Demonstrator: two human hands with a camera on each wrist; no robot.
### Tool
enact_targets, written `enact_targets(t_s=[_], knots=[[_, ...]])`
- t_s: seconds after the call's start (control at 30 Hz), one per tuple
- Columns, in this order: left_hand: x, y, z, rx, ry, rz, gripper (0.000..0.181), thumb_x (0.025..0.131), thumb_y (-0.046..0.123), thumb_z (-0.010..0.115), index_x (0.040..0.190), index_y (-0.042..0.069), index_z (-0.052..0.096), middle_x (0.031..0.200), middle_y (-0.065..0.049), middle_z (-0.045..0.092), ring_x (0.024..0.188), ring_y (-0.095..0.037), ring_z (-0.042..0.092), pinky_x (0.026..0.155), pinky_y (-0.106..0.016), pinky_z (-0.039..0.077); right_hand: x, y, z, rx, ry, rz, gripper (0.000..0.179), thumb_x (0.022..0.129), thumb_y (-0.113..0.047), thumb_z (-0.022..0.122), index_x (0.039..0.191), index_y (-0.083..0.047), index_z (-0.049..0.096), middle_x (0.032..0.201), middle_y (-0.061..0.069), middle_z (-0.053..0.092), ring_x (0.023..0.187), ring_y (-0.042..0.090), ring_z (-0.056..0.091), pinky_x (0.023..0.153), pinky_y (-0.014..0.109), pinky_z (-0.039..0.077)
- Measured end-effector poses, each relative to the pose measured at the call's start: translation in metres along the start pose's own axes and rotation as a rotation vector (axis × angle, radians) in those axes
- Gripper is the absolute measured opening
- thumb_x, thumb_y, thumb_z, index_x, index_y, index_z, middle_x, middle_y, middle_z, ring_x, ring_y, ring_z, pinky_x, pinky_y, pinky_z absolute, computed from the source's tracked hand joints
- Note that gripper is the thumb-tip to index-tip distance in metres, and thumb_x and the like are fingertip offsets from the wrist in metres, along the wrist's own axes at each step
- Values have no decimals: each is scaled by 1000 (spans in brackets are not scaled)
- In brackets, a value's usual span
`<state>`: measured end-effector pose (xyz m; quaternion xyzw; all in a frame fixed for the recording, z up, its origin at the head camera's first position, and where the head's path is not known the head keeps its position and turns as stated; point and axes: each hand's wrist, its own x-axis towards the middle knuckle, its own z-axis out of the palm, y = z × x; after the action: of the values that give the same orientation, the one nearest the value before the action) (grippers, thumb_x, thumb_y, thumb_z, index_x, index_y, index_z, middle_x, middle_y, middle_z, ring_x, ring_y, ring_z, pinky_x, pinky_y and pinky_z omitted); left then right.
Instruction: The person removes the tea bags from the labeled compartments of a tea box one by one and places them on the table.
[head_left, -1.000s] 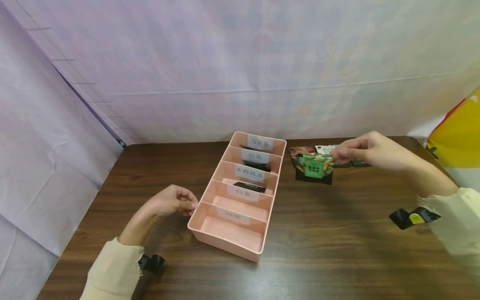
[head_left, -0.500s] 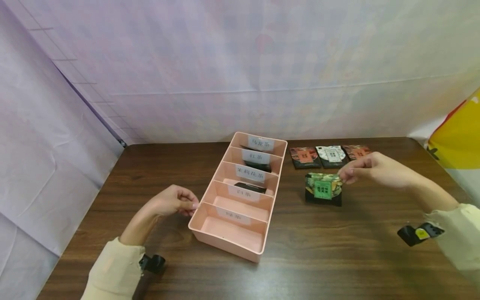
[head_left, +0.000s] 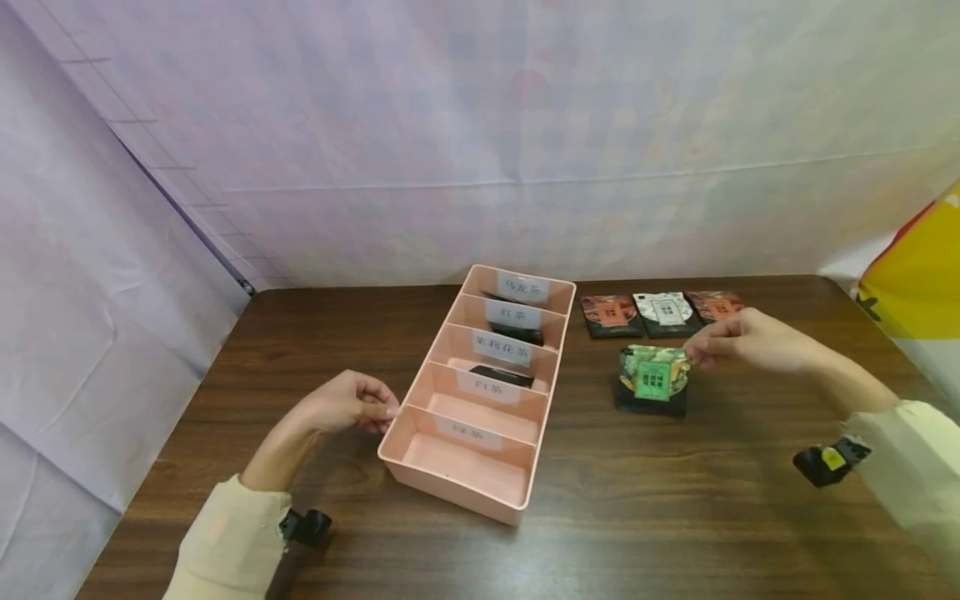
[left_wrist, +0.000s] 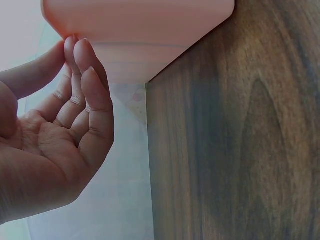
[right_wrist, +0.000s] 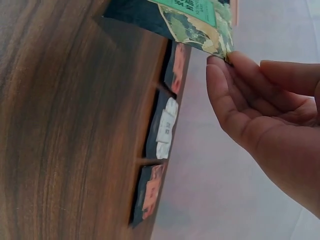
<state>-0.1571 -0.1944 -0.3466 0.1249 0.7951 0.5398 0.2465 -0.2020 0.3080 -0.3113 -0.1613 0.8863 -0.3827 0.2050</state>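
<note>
A pink divided box (head_left: 456,497) with labelled compartments stands lengthwise on the brown table. My left hand (head_left: 347,402) pinches its left rim near the front; in the left wrist view, thumb and fingertips (left_wrist: 86,47) meet at that rim. To the right of the box, my right hand (head_left: 738,340) holds a green and black tea packet (head_left: 652,381) by its upper right corner, thumb against fingers. The right wrist view shows this packet (right_wrist: 192,25) raised off the table, its printed face partly cut off by the frame.
Behind the green packet lie a red packet (head_left: 611,315), a white packet (head_left: 664,313) and another red packet (head_left: 716,305) in a row. Dark packets (head_left: 516,333) sit in the box's rear compartments. A pale curtain (head_left: 375,150) hangs behind the table.
My right hand has drawn the green packet toward the front and slightly right, away from the row, uncovering the other packets. The left hand and the box have hardly moved.
</note>
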Motion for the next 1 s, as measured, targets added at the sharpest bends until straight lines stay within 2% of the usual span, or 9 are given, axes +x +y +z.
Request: enact_targets(t_s=[0.1,0.27,0.5,0.7,1.0], knots=[[0,-1,0,-1,-2,5,14,83,-7,56,88,-20,55,67,-4,60,59,-10,57,57,-26,51,4,3,0,-27,21,14,29,96,-7,43,112,12,57,105,23,61,85,20,64,75,34,51],[1,-2,0,-4,-4,1,14,83,-7,56,88,-20,56,67,-4,61,59,-10,57,58,-26,51,9,8,4,13,57,15,31,96,-5,43,116,16,51,111,28,57,87,24,64,76,37,51],[0,0,0,0,3,-11,14,84,-6,56,89,-20,56,67,-4,60,60,-10,57,59,-28,51,7,9,6,-43,103,18,33,97,-8,40,119,15,50,115,28,55,82,19,64,74,34,51],[0,0,0,0,3,-10,14,84,-6,56,89,-20,56,67,-5,61,60,-11,57,59,-28,51,1,6,18,-23,53,3,33,97,-9,41,119,15,50,109,27,58,86,22,63,74,33,52],[0,1,0,3,-4,-5,14,84,-6,56,88,-20,56,67,-4,60,59,-10,57,58,-27,51,-3,7,46,87,-30,-33,35,96,-6,43,121,17,46,116,31,52,97,31,59,77,33,51]])
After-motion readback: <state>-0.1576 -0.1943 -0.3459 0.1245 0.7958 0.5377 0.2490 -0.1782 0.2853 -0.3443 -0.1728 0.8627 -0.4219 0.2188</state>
